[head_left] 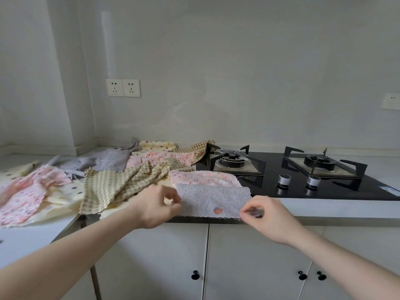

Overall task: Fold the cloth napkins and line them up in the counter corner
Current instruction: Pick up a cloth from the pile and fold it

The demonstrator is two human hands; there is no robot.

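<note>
A pale lilac dotted napkin (pixel 213 201) with a small orange fruit print lies folded over at the counter's front edge. My left hand (pixel 157 205) pinches its left end, and my right hand (pixel 265 215) pinches its near right corner. Under it lies a pink floral napkin (pixel 203 177), spread flat. To the left, a loose heap holds a tan checked napkin (pixel 112 185), a grey dotted one (pixel 110 160), pink floral ones (pixel 28 191) and cream dotted ones (pixel 65 200). The counter corner (pixel 86 148) sits at the back left.
A black glass gas hob (pixel 324 191) with two burners and two knobs (pixel 283 180) fills the counter to the right. A checked napkin's edge (pixel 201 150) touches the left burner grate. Wall sockets (pixel 123 87) hang above the heap. White cabinet doors with black knobs stand below.
</note>
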